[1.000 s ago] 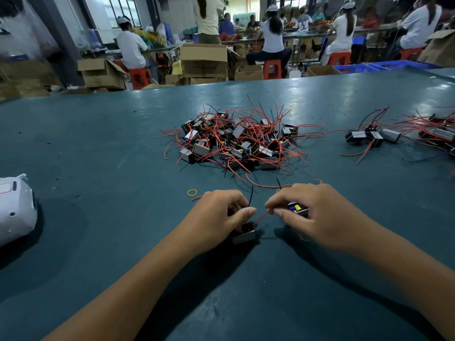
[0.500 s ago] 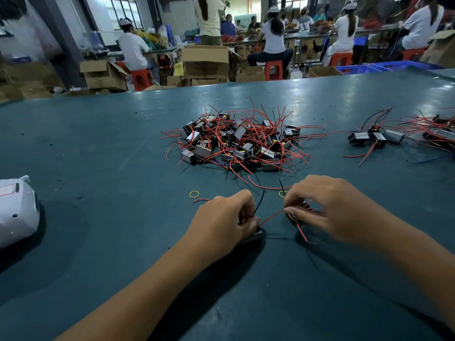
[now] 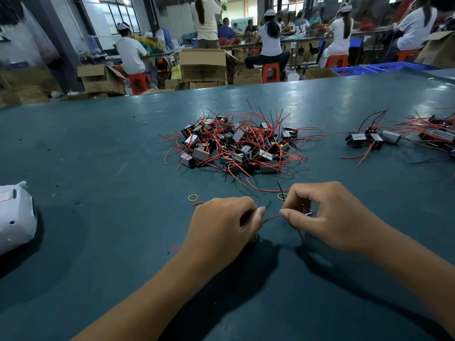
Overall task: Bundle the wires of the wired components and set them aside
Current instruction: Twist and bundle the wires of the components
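A red wire [image 3: 270,219] runs sideways between the hands: the left hand [image 3: 221,227] pinches one end, the right hand [image 3: 327,217] pinches the other beside a component [image 3: 307,213].

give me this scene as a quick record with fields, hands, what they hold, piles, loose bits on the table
left hand: left hand curled, pinching the red wire
right hand: right hand pinching the same wire, a small component partly hidden in its grip
main pile: wired components heaped at table centre, wires tangled
side group: three components on the far right, apart from the pile
loose bits: yellow rubber band left of the hands; second band by the right hand
surface: teal table
left edge: white object, unclear what
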Demonstrator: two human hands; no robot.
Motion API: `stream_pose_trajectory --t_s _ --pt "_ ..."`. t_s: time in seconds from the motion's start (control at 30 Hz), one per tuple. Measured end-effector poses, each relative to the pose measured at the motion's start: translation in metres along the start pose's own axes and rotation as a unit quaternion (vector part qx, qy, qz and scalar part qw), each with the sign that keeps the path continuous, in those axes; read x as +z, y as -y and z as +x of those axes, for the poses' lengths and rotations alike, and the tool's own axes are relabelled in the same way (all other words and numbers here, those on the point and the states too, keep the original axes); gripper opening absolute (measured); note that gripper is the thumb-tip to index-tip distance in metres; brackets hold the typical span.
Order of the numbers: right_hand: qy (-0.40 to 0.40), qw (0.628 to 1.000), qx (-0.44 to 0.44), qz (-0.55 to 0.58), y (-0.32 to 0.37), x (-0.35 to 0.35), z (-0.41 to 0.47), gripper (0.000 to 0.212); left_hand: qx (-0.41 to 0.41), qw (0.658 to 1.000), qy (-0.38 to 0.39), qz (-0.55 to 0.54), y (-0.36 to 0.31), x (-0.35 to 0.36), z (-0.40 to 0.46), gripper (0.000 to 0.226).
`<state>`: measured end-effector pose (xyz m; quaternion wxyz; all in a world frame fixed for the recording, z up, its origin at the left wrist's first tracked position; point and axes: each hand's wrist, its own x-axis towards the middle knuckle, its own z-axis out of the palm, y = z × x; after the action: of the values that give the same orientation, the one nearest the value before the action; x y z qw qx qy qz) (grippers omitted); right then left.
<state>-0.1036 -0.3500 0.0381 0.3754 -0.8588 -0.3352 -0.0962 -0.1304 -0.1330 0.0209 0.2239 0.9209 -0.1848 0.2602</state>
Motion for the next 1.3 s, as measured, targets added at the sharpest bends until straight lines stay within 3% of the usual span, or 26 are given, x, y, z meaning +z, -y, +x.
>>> stream_pose_trajectory --t_s 0.33,0.53,0.63,0.8,1.2,1.3 --pt "-0.018 1.000 0.017 0.013 0.001 0.002 -0.001 0.018 -0.026 0.970 0.017 -0.241 -0.005 0.000 -0.001 0.008" --pt "-0.014 0.999 0.028 0.016 0.004 0.001 -0.001 0.017 0.057 0.984 0.029 -0.169 0.000 0.000 -0.001 0.025" --pt "-0.008 0.999 0.026 0.020 0.005 0.001 -0.002 0.018 0.072 0.983 0.008 -0.168 -0.001 0.003 0.002 0.018" --pt "0.022 0.999 0.011 0.021 0.007 -0.001 -0.002 0.015 -0.036 0.965 -0.068 -0.252 0.002 0.007 0.007 0.023" --pt "0.031 0.999 -0.014 0.023 0.007 -0.002 0.000 0.012 0.063 0.961 0.041 -0.265 -0.002 0.006 0.002 0.005" --pt "0.026 0.999 -0.014 0.015 0.007 -0.003 -0.001 0.011 0.052 0.957 0.057 -0.279 -0.001 0.007 0.002 0.005"
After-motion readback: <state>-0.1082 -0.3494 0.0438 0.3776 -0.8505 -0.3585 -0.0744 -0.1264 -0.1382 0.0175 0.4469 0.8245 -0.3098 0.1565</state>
